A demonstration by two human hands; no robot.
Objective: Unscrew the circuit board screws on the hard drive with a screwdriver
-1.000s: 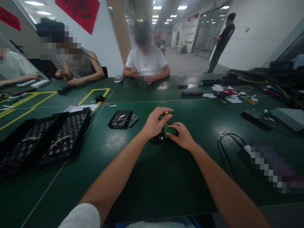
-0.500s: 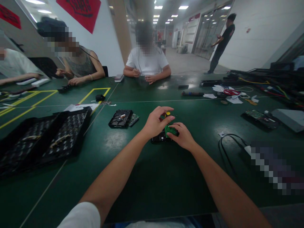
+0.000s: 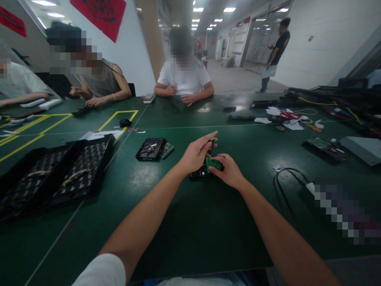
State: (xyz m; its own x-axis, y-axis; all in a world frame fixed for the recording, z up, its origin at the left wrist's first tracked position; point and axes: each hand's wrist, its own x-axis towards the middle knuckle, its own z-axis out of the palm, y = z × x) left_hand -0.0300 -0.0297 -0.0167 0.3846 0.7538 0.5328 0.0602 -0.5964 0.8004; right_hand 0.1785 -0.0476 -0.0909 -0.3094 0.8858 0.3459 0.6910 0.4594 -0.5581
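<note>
Upright in the fingers of my left hand is a small screwdriver with a yellow top; its lower part is hidden by the hand. Thumb and fingers of my right hand close on the edges of a green circuit board. That board lies over a black hard drive, which rests on the table in front of me. The screwdriver stands at the far side of the board; whether its tip touches a screw cannot be seen.
On the green table, another black drive lies left beside a loose circuit board. A black compartment tray is farther left. To the right are a drive with its board, a grey box and a black cable. People sit opposite.
My left hand's fingers have straightened and rolled forward around the screwdriver, covering more of its yellow top. My right hand and the board stay almost still. A person in the background has turned.
</note>
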